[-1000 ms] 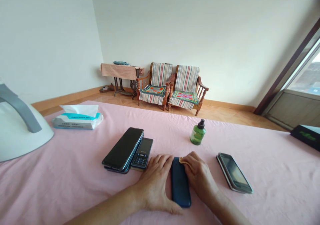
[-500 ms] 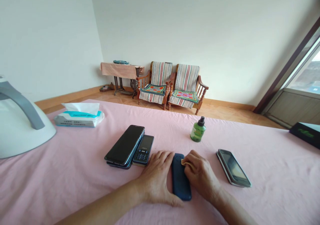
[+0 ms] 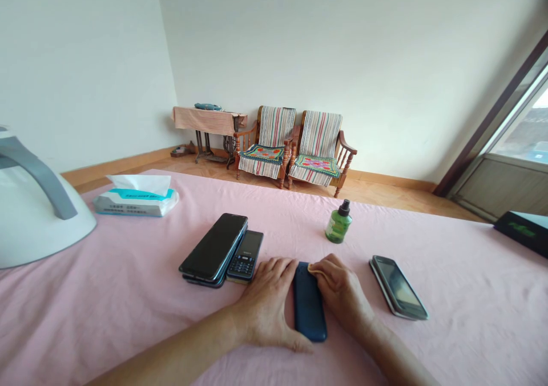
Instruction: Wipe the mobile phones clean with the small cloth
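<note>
A dark blue phone [image 3: 308, 312] lies face down on the pink tablecloth [image 3: 128, 294], close to me. My left hand [image 3: 268, 303] rests flat along its left edge, fingers stretched out, thumb at its near corner. My right hand [image 3: 340, 292] presses a small tan cloth [image 3: 314, 270] against the phone's far end, its fingers closed on the cloth. To the left a large black smartphone [image 3: 214, 249] lies on another phone, with a small keypad phone [image 3: 245, 256] beside it. A grey-edged touchscreen phone [image 3: 398, 287] lies to the right.
A green spray bottle [image 3: 338, 224] stands behind my hands. A tissue pack [image 3: 136, 197] sits far left, next to a white domed appliance [image 3: 38, 214] with a grey handle. A black box [image 3: 522, 232] is at the right edge. Two wooden armchairs [image 3: 295, 149] stand by the far wall.
My right hand with the cloth has shifted slightly on the blue phone's far end. The view has drifted a little; my left hand has kept its place.
</note>
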### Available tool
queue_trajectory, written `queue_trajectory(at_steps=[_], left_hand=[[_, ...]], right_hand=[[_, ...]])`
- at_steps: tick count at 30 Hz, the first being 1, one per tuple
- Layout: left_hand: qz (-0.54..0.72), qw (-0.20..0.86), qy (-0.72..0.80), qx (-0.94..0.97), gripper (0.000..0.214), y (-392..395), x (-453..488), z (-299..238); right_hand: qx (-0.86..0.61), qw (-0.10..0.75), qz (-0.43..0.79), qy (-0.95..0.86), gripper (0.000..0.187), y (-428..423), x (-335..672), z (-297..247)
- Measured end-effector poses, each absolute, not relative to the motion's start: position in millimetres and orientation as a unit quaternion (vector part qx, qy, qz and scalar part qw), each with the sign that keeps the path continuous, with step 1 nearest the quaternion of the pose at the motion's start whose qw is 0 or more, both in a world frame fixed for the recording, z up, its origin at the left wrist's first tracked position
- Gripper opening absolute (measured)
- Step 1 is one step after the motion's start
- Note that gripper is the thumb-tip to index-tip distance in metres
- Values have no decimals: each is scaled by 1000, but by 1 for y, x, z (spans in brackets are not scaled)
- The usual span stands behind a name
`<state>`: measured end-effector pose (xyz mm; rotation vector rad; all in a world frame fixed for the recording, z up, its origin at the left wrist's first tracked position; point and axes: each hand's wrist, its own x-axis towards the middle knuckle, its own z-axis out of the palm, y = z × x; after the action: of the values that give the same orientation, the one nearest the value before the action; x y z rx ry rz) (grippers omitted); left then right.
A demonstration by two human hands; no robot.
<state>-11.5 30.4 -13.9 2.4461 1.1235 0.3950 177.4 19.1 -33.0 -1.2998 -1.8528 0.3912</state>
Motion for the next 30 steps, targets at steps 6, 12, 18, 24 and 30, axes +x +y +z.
queue_trajectory(at_steps=[6,12,18,24,30], left_hand=[[138,205,401,882,116,30,-11,-14],[145,209,400,880,113,31,-12,-16],[154,205,396,882,112,31,-11,-16],[172,197,382,886,103,29,-11,-12],[167,194,385,887,103,30,-12,-14]], right_hand=[[-533,401,159,-728,21,21,178,-32],[-536,393,156,-730,19,21,176,-30],[-520,393,137,-746,22,19,178,-35],[-504,371,106,-772,26,22,178,-34],[-515,369,107,-766,23,20,174,-33]])
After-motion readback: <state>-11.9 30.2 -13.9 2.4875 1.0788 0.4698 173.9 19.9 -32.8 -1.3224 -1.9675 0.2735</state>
